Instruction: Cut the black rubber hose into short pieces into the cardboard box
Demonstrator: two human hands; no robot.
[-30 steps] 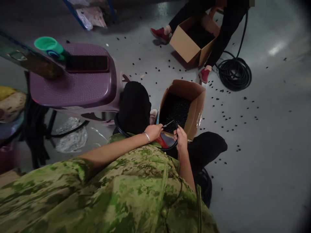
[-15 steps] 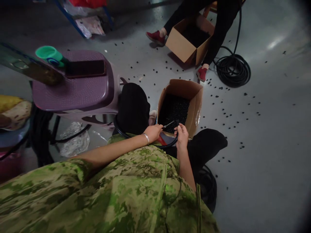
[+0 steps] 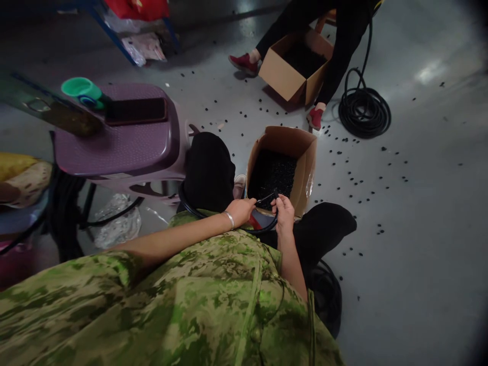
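My left hand (image 3: pixel 242 212), with a bracelet at the wrist, is closed on a slim pointed metal tool (image 3: pixel 264 199), its exact kind unclear. The tool's tip reaches the end of a black hose (image 3: pixel 263 231). That hose loops over my lap, and my right hand (image 3: pixel 284 211) pinches it close to its end. Below both hands stands an open cardboard box (image 3: pixel 306 170) holding a heap of small black pieces (image 3: pixel 272 173). Something red (image 3: pixel 254 222) shows partly beneath my left hand.
On the left a purple stool (image 3: pixel 125 147) bears a phone (image 3: pixel 136 111) and a bottle with a green cap (image 3: pixel 79 87). Small black pieces lie scattered over the floor. Ahead, a seated person's legs (image 3: pixel 345 56) flank another cardboard box (image 3: pixel 282 76), beside a coiled black hose (image 3: pixel 365 114).
The metal tool's tip now meets the hose end, where its shiny length showed more plainly before. Both hands keep nearly the same place. The view has shifted slightly.
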